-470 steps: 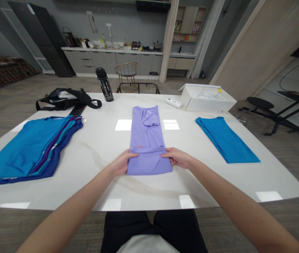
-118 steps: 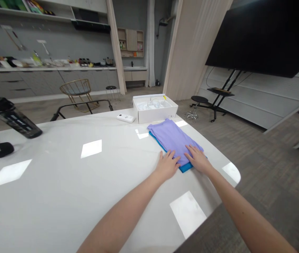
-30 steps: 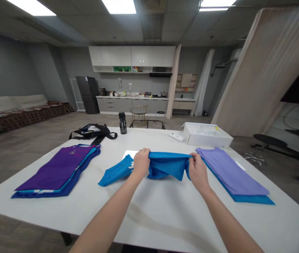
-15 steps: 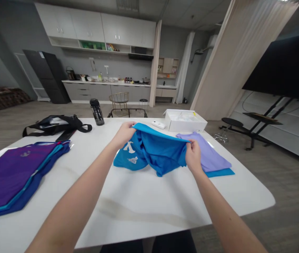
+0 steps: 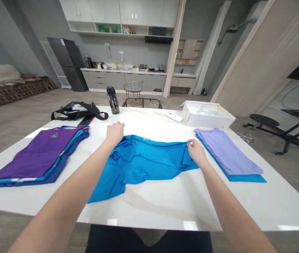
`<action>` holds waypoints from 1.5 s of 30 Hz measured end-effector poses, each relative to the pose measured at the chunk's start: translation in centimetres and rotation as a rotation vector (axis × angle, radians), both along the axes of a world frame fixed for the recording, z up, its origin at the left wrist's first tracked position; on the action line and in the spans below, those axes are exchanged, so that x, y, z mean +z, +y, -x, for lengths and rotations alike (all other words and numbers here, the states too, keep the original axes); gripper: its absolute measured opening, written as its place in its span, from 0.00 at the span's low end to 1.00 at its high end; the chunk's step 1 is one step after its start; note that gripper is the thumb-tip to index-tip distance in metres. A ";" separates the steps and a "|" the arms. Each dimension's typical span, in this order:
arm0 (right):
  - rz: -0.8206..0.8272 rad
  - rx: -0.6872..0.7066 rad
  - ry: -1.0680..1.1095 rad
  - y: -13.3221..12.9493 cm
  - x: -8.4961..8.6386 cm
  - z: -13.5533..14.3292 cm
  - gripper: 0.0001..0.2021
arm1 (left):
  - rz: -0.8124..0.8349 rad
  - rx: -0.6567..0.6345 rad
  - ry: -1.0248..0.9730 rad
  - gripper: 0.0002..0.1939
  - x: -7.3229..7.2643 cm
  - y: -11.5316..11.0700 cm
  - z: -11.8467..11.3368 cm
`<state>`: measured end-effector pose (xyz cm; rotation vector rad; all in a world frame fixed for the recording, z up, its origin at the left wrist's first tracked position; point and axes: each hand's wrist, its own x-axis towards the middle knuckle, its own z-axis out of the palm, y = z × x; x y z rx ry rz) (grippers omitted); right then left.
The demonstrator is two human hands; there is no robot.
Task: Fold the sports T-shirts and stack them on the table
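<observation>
A bright blue T-shirt (image 5: 152, 160) lies partly spread and creased on the white table (image 5: 160, 205), its left part bunched up. My right hand (image 5: 197, 151) pinches the shirt's far right corner. At the far left end of its upper edge, my left hand (image 5: 115, 133) is closed; the cloth runs up behind the wrist, and the exact grip is hidden. To the right lies a folded lilac garment (image 5: 227, 151) on top of a folded blue one (image 5: 246, 178). On the left rests a stack of folded shirts, a purple shirt (image 5: 39, 153) uppermost.
Along the back stand a black bag (image 5: 79, 110), a dark phone (image 5: 85, 121), a black water bottle (image 5: 113, 101), a white remote-like device (image 5: 174, 117) and an open white box (image 5: 207, 116). Chairs and a kitchen counter (image 5: 128, 71) are beyond the table.
The blue shirt has come down from a raised, gathered hold and now lies wider on the table. My hands have moved farther apart. The view has turned and tilted down.
</observation>
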<state>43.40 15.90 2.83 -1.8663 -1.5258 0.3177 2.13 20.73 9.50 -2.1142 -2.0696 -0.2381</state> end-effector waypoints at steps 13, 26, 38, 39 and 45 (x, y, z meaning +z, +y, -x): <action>0.028 0.751 -0.392 -3.3 -3.7 12.6 0.14 | 0.186 -0.334 -0.077 0.22 -10.4 -11.5 -4.3; 0.334 0.456 -0.680 -3.1 -4.0 12.2 0.16 | 0.284 -0.485 -0.145 0.33 -12.9 -10.3 -1.5; 0.948 0.941 0.301 -6.5 -1.1 16.0 0.16 | 0.248 -0.410 -0.170 0.40 -10.9 -7.5 4.2; 0.845 0.949 0.289 -5.9 -0.9 16.7 0.16 | 0.202 -0.333 -0.172 0.41 -11.0 -8.3 3.9; 0.197 0.828 -0.123 -1.0 -1.1 22.8 0.23 | 0.056 -0.028 -0.303 0.37 -13.5 -12.4 2.6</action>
